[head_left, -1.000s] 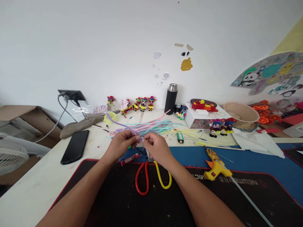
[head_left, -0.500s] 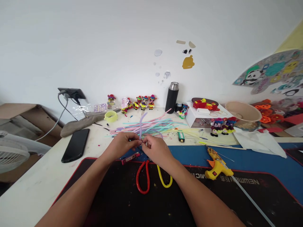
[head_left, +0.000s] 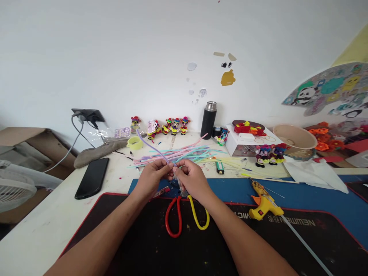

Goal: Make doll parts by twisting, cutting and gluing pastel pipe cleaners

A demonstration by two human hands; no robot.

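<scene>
A lavender pipe cleaner (head_left: 153,148) runs up and to the left from between my fingertips. My left hand (head_left: 152,175) pinches it, and my right hand (head_left: 189,175) pinches it right beside, the two sets of fingertips touching. The exact spot they grip is hidden by the fingers. Just below my hands lie scissors with one red and one yellow handle loop (head_left: 173,217), their blades partly covered. A small pink-red lighter-like item (head_left: 161,192) sits partly behind my left wrist. Beyond my hands is a pile of pastel pipe cleaners (head_left: 184,152).
A yellow glue gun (head_left: 265,203) lies at right on the black mat (head_left: 149,245). A phone (head_left: 92,178) and yellow tape roll (head_left: 135,143) are at left. A black flask (head_left: 208,120), several small figures (head_left: 176,126) and a white box (head_left: 244,142) stand along the wall.
The lavender pipe cleaner, upright before, now leans far to the left. My hands have shifted slightly, and more of the scissors shows between them.
</scene>
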